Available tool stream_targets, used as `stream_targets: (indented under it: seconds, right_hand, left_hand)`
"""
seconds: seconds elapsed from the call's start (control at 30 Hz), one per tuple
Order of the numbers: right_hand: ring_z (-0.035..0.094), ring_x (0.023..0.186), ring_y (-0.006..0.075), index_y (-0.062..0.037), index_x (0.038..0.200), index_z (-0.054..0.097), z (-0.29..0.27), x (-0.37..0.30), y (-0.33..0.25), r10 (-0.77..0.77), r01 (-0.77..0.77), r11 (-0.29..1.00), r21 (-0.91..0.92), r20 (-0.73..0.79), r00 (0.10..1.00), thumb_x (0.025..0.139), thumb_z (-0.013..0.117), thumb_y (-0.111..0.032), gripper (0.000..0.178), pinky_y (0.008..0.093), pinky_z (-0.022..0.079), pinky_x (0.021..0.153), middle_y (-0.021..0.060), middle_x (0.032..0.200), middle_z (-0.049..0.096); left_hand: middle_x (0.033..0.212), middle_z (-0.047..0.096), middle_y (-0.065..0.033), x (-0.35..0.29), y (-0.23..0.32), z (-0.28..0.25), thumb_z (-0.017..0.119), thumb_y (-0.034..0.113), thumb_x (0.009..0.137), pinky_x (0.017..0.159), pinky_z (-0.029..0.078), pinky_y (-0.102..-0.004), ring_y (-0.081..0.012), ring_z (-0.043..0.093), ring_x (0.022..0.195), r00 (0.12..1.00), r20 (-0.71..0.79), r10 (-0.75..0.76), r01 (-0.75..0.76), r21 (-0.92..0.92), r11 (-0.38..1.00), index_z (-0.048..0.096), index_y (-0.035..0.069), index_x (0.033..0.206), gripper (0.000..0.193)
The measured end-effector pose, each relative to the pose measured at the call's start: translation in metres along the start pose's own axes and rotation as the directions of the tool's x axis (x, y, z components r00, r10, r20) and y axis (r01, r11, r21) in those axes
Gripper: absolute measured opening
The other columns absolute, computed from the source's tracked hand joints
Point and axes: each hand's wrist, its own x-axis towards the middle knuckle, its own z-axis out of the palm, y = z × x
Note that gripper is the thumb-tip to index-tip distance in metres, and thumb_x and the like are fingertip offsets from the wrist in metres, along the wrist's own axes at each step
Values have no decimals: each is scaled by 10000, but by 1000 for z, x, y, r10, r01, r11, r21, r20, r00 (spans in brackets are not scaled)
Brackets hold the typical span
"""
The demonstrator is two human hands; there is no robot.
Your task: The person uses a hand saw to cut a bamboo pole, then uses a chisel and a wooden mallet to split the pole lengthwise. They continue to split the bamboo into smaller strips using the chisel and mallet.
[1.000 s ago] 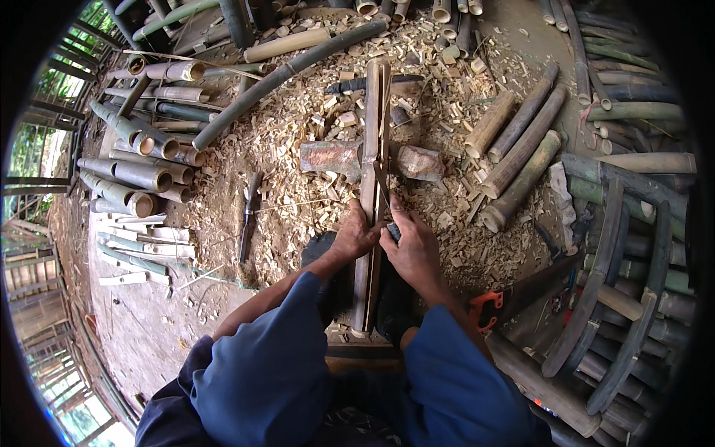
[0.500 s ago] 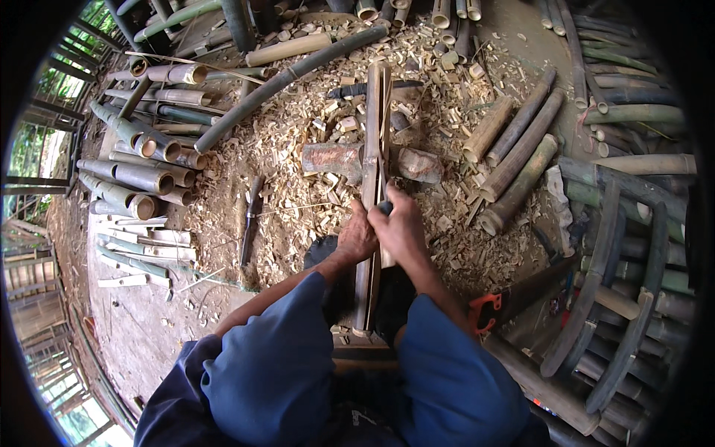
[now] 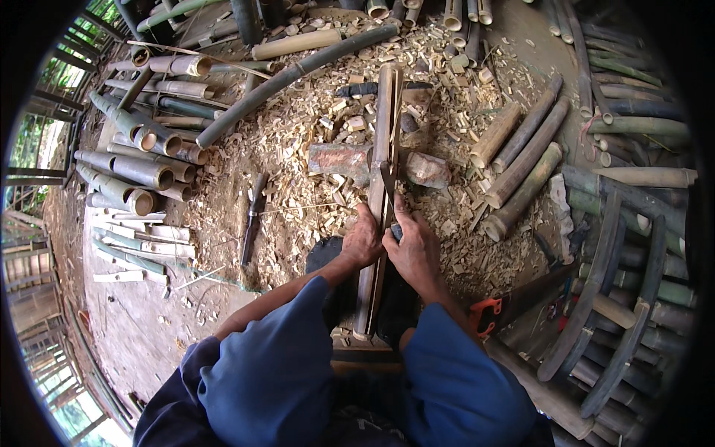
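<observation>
A long bamboo pole (image 3: 383, 112) with a split down its length runs from between my legs up and away from me. My left hand (image 3: 362, 237) is closed around its left side. On the right side, my right hand (image 3: 414, 252) grips a knife (image 3: 388, 184) by its dark handle. The narrow blade points away and lies against the pole's split edge, its contact partly hidden. Beneath the pole, on the ground, is a short reddish-brown block, its left part (image 3: 339, 162) and right part (image 3: 429, 170) showing on either side.
Wood chips (image 3: 298, 201) cover the ground ahead. A sheathed-looking dark tool (image 3: 252, 219) lies to the left, near split bamboo pieces (image 3: 141, 242). Bamboo lengths (image 3: 153, 173) are stacked left, others (image 3: 529, 176) right. A saw with an orange handle (image 3: 485, 316) rests by my right knee.
My right hand has moved slightly right and nearer me, and the knife has turned so that more of its blade shows. My left hand stays on the pole. The whole view has shifted slightly.
</observation>
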Motion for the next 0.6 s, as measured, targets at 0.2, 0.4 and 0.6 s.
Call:
stream_targets:
  seconds: [0.2, 0.4, 0.6]
  right_hand:
    - [697, 775, 406, -32, 1505, 495, 20, 9, -5, -29, 30, 999, 12, -86, 996, 867, 731, -172, 694, 480, 575, 708, 254, 989, 645]
    - [701, 856, 425, 0, 1478, 509, 28, 38, -5, 57, -42, 992, 122, -125, 990, 871, 780, -296, 728, 496, 561, 736, 267, 993, 664]
    - [704, 846, 399, -7, 1505, 476, 28, 32, 0, 64, -46, 988, 145, -120, 991, 887, 716, -226, 698, 471, 571, 761, 251, 922, 685]
  left_hand:
    - [1126, 583, -303, 1, -6, -3, 662, 378, 944, 892, 516, -550, -477, 657, 1047, 998, 32, 55, -56, 48, 997, 335, -26, 1269, 614]
    - [1231, 410, -278, 2, 0, 3, 663, 402, 933, 899, 506, -585, -503, 625, 1066, 992, -2, 124, -123, 98, 988, 449, 20, 1357, 610]
    - [1086, 608, -313, 0, -8, 5, 671, 382, 930, 862, 502, -595, -502, 668, 1015, 995, -44, 90, -85, 105, 991, 360, 7, 1313, 620]
